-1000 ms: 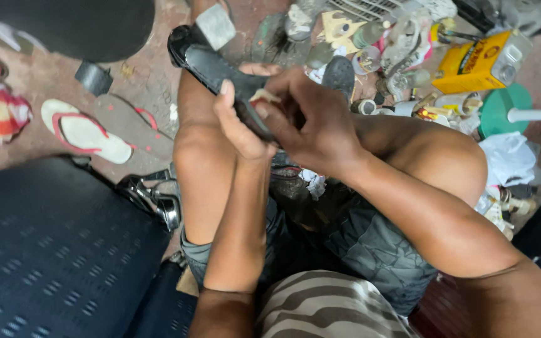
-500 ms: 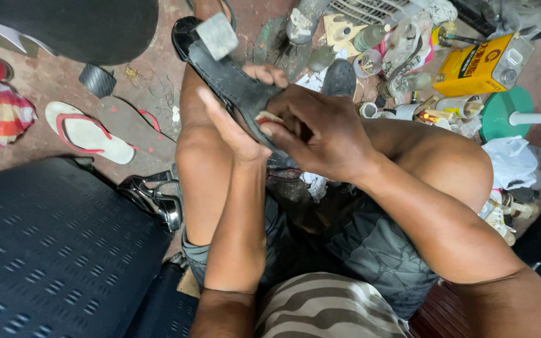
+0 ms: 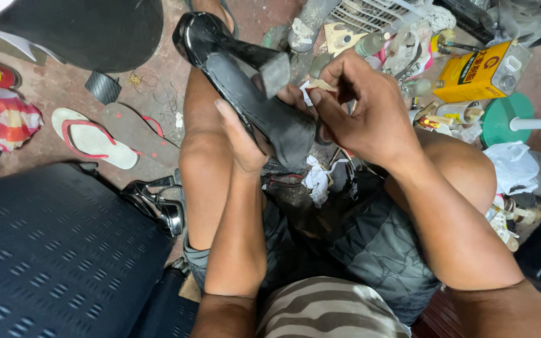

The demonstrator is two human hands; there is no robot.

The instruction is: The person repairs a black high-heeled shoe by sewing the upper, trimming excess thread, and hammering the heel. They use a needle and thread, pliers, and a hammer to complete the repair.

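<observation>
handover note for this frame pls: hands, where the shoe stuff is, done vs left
Left hand: holds the black high-heeled shoe sole-up over the left knee.
Right hand: fingers pinched at the shoe's front end, beside a small pale scrap.
Nearby: second dark shoe on the floor by the left leg; white flip-flop further left; yellow can at upper right.
Done: heel block looks in place.
Left: work at the front of the sole appears unfinished; what exactly, I cannot tell.
</observation>
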